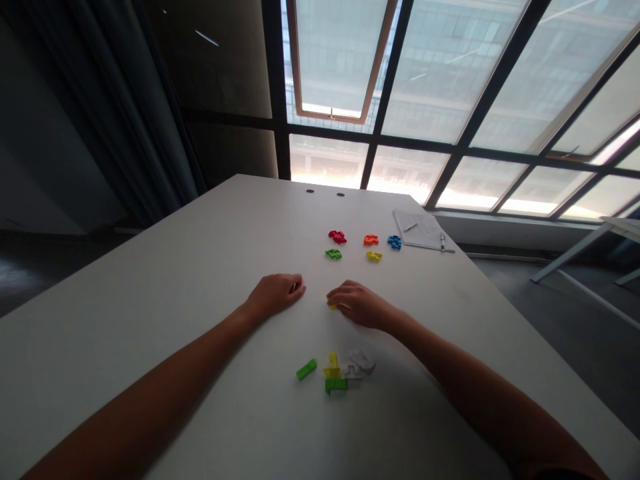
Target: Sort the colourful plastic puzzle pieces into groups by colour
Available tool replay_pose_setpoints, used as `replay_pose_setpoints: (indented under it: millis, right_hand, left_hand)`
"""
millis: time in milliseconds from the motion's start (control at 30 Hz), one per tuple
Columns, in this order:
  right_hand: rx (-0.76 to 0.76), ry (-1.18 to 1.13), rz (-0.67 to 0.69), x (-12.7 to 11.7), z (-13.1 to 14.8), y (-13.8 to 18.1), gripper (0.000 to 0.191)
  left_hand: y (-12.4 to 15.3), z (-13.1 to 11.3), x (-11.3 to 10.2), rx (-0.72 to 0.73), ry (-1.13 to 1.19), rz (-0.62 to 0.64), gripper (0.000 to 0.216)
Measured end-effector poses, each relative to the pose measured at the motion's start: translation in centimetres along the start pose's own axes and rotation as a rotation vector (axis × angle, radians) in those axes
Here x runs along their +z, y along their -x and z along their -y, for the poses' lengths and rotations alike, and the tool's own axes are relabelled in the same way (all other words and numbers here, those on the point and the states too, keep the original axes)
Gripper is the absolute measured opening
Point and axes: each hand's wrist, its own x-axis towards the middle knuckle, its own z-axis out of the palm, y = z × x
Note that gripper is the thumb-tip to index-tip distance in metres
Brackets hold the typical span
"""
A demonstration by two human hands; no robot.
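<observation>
My right hand (359, 305) is over the table, its fingertips closed on a small yellow plastic piece (331, 303), mostly hidden under the fingers. To its left, my left hand (276, 293) rests on the tabletop with its fingers curled in, and nothing shows in it. Nearer to me lies a loose group: a green piece (307, 369), a yellow piece (332, 366), another green piece (337, 385), and white or grey pieces (361, 361) that blend with the table.
Farther off on the white table (215, 240) lie clusters of red (338, 237), green (333, 254), orange (371, 239), yellow (374, 256) and blue (395, 242) pieces. A paper pad (425, 230) with pens is near the right edge. Windows stand behind.
</observation>
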Motion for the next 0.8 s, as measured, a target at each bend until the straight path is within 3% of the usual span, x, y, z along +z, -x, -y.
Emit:
replay_pose_setpoints:
  millis: [133,300,533,800]
  right_hand:
    - [0.136,0.023,-0.131,-0.2,-5.0,1.3,0.018]
    - [0.243,0.066,-0.188,-1.0,-8.5,3.2,0.016]
    - [0.333,0.247,-0.184,-2.1,-10.4,4.6,0.021]
    - [0.443,0.386,-0.113,-2.2,-10.5,5.0,0.041]
  left_hand:
    - [-0.1,0.1,0.1,-0.004,-0.002,0.008,0.034]
    - [-0.1,0.1,0.1,0.0,0.024,0.007,0.034]
    - [-0.1,0.3,0.3,0.006,0.026,-0.005,0.032]
    - [0.0,0.1,0.1,0.005,0.045,0.0,0.034]
